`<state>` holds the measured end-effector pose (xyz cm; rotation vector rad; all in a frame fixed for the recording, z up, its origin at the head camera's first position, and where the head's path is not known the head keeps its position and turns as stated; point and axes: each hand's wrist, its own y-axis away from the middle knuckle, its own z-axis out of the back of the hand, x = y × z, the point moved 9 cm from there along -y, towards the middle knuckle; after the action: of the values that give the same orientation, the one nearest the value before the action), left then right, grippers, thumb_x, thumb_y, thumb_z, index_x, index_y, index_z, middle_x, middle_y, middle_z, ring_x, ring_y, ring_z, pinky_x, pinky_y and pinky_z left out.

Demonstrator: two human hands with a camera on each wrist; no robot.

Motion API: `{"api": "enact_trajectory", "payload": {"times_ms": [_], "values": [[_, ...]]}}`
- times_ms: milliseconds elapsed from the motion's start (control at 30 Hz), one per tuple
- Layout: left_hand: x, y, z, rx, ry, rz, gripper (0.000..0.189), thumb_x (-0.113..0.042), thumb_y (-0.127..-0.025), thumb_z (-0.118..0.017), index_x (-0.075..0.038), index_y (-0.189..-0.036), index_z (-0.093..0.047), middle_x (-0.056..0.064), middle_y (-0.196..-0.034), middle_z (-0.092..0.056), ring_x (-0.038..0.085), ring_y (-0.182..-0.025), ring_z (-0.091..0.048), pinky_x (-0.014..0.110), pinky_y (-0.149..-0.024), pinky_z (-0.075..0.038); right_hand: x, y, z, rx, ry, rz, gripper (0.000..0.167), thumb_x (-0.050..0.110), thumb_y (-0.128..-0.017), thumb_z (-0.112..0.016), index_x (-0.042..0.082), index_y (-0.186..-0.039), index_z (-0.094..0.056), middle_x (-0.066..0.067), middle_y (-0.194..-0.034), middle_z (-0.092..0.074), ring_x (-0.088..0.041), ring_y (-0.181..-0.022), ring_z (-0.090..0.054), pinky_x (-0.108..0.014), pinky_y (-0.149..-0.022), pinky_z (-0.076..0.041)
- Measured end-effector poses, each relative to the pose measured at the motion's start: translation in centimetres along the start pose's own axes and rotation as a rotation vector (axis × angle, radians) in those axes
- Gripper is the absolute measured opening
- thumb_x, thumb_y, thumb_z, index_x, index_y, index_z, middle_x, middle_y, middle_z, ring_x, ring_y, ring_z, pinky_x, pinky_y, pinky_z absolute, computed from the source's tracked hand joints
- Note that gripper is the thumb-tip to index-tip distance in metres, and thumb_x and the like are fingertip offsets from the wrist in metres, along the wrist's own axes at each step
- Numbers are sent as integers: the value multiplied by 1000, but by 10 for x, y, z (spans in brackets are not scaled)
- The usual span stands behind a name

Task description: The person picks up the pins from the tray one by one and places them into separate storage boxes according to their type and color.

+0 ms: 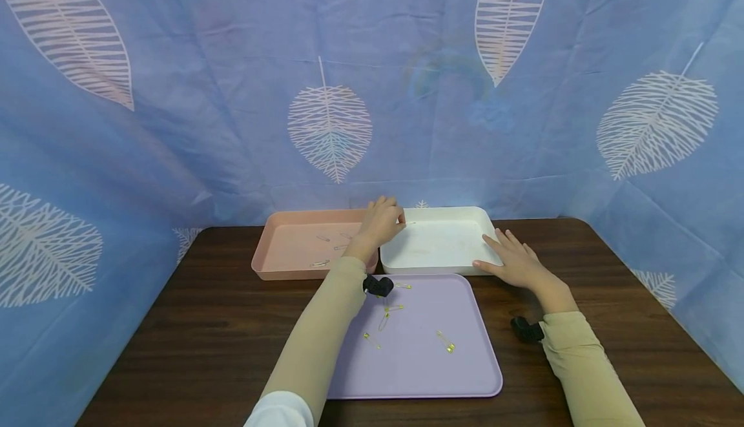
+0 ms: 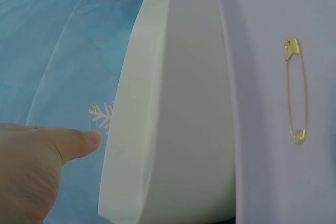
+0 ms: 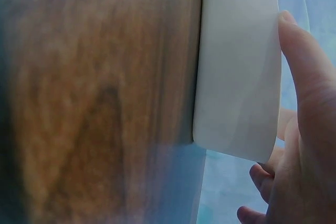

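My left hand (image 1: 380, 223) is over the near-side corner where the pink tray (image 1: 285, 239) and the white tray (image 1: 442, 246) meet. Between its thumb and fingers it pinches a small safety pin (image 2: 94, 116), whose end pokes out past the thumb in the left wrist view. At the white tray's right end, my right hand (image 1: 514, 262) has its fingers spread, with the thumb at the front rim and other fingertips by the side. Several yellow-gold safety pins (image 1: 446, 343) lie scattered on the purple tray (image 1: 418, 375) in front.
Several silver-looking safety pins (image 1: 320, 263) lie in the pink tray, partly hidden by the left hand and arm. The left sleeve (image 1: 314, 336) covers the purple tray's left side. All three trays stand on a dark wooden table (image 1: 192, 323), with a blue leaf-patterned cloth (image 1: 407, 123) behind.
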<state>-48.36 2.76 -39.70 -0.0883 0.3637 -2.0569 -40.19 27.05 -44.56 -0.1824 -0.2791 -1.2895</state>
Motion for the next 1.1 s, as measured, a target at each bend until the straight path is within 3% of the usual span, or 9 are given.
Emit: {"api": "enact_trajectory", "payload": {"times_ms": [267, 533, 933, 1100], "values": [[-1, 1, 2, -2, 4, -10, 9, -31, -93, -67, -24, -92, -71, -5, -97, -57, 16, -89, -43, 30, -78, -30, 0, 0, -1, 7, -4, 4, 86, 60, -93, -52, 4, -153, -26, -31, -159, -10, -53, -146, -6, -75, -110, -8], [3, 16, 23, -61, 44, -51, 8, -28, -91, -70, -21, -90, -72, -3, -96, -58, 18, -90, -45, 34, -79, -32, 0, 0, 0, 6, -4, 2, 86, 60, -93, -52, 4, -153, -26, -31, -159, -10, -52, -146, -6, -74, -110, -8], [26, 68, 59, -248, 71, -126, 10, -23, -85, -76, -18, -81, -69, 0, -85, -55, 19, -79, -40, 33, -71, -27, 0, 0, 1, 4, -7, 0, 86, 60, -93, -51, 5, -154, -26, -30, -159, -10, -51, -146, -5, -75, -109, -8], [33, 93, 72, -349, 57, -158, 11, -21, -80, -80, -17, -77, -70, 0, -83, -56, 20, -78, -44, 36, -72, -37, 0, 1, 0, 4, -10, 1, 86, 60, -93, -51, 4, -153, -26, -31, -159, -10, -52, -146, -6, -75, -110, -7]]}}
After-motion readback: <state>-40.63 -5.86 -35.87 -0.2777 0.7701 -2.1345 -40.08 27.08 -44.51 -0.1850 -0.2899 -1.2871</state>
